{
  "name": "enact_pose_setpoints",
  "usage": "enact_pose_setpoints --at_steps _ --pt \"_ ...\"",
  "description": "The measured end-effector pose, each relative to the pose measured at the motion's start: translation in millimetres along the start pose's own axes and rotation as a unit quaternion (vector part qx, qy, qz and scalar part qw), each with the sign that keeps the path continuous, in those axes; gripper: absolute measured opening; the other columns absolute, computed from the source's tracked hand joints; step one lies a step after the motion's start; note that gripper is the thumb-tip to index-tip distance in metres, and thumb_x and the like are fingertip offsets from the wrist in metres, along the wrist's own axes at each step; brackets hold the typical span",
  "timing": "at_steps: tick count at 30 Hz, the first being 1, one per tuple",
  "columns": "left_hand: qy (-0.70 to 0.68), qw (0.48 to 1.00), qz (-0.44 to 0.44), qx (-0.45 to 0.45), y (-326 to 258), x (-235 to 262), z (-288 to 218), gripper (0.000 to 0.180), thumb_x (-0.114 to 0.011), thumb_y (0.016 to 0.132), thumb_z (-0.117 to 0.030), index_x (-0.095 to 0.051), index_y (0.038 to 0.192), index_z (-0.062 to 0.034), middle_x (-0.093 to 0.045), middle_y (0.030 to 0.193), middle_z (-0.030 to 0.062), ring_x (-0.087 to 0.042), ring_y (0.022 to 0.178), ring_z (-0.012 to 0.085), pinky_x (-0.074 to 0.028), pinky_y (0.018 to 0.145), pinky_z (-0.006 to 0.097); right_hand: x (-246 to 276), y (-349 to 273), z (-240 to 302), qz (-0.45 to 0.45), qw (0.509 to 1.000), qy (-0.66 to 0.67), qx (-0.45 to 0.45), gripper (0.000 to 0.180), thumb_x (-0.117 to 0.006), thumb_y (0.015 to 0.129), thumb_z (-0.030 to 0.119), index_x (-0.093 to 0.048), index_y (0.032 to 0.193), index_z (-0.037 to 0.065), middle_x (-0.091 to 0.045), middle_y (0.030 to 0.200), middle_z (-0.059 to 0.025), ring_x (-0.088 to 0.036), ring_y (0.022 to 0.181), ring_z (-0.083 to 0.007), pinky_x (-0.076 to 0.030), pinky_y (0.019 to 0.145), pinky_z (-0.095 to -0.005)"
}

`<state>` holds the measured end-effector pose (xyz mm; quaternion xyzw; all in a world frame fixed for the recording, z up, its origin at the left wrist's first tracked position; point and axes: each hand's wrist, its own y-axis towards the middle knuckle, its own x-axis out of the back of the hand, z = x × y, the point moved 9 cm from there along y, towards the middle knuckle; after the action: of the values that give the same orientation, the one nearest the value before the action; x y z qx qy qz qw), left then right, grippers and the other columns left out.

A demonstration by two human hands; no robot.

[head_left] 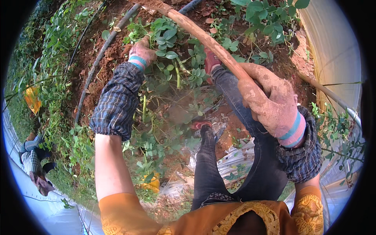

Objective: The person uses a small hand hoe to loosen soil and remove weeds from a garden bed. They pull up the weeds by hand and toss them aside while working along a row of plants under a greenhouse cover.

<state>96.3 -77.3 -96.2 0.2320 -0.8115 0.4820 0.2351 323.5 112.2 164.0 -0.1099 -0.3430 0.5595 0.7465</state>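
My right hand (274, 103), in a muddy pink glove with a blue-striped cuff, is wrapped around the long wooden handle (203, 38) of a tool. The handle slants up to the far left, where its soil-brown end meets the top edge, too unclear to name. My left hand (142, 53), gloved the same way, reaches down to the soil at the far left of the handle. Its fingers are closed on a bunch of green weeds (136, 31), which partly hides them. Broad-leaved plants (166, 36) stand right beside that hand.
A dark irrigation pipe (101, 55) runs along the red soil at left. Cut green stems (178, 74) stand between my arms. Silvery plastic film (239, 158) lies by my legs. Yellow pieces (33, 100) hang among the plants. Another person (34, 160) is at far left. Plastic sheeting (337, 43) rises at right.
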Motion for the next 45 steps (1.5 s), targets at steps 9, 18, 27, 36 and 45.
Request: enact_pose_setpoints --at_steps 9,18,27,36,45 --pt "0.133 0.98 0.063 -0.137 26 21 -22 0.044 -0.072 0.075 -0.024 -0.061 0.117 -0.0166 -0.068 0.102 0.0108 -0.064 0.095 0.027 -0.049 0.084 0.035 14 -15 11 -0.071 0.95 -0.224 0.208 0.035 -0.059 0.09 0.03 -0.063 0.111 0.003 -0.066 0.09 -0.0111 -0.065 0.076 -0.02 -0.051 0.068 -0.0301" --pt "0.526 0.815 0.145 -0.197 32 -4 -65 0.035 -0.065 0.077 -0.032 -0.066 0.097 -0.0035 -0.067 0.097 0.0174 -0.064 0.091 0.0328 -0.051 0.08 0.04 24 -10 -17 -0.051 0.998 -0.04 0.026 0.046 -0.057 0.088 0.038 -0.06 0.117 0.003 -0.062 0.079 -0.0052 -0.057 0.064 -0.0124 -0.046 0.059 -0.0253" --pt "0.439 0.884 0.125 -0.095 -12 23 -23 0.039 -0.07 0.074 -0.028 -0.062 0.103 -0.0031 -0.065 0.105 0.0158 -0.061 0.102 0.0321 -0.048 0.089 0.04 22 -8 -23 -0.021 0.997 0.061 -0.051 0.05 -0.059 0.088 0.04 -0.057 0.12 0.001 -0.058 0.075 -0.005 -0.053 0.059 -0.0116 -0.041 0.055 -0.0245" --pt "0.173 0.961 -0.14 0.163 -41 170 58 0.048 -0.066 0.084 -0.037 -0.056 0.124 -0.0125 -0.069 0.093 0.0128 -0.066 0.086 0.0262 -0.052 0.077 0.038 15 -1 0 0.001 0.999 0.016 -0.031 0.037 -0.061 0.089 0.026 -0.058 0.118 0.002 -0.065 0.092 -0.0157 -0.066 0.077 -0.0286 -0.051 0.068 -0.0352" --pt "0.377 0.922 -0.035 -0.077 7 84 -10 0.036 -0.064 0.081 -0.024 -0.053 0.115 -0.0176 -0.064 0.107 0.0117 -0.062 0.102 0.0306 -0.052 0.081 0.043 2 11 11 0.038 0.996 -0.041 -0.069 0.04 -0.06 0.089 0.031 -0.058 0.118 0.002 -0.065 0.095 -0.0171 -0.066 0.081 -0.0296 -0.051 0.072 -0.0354"
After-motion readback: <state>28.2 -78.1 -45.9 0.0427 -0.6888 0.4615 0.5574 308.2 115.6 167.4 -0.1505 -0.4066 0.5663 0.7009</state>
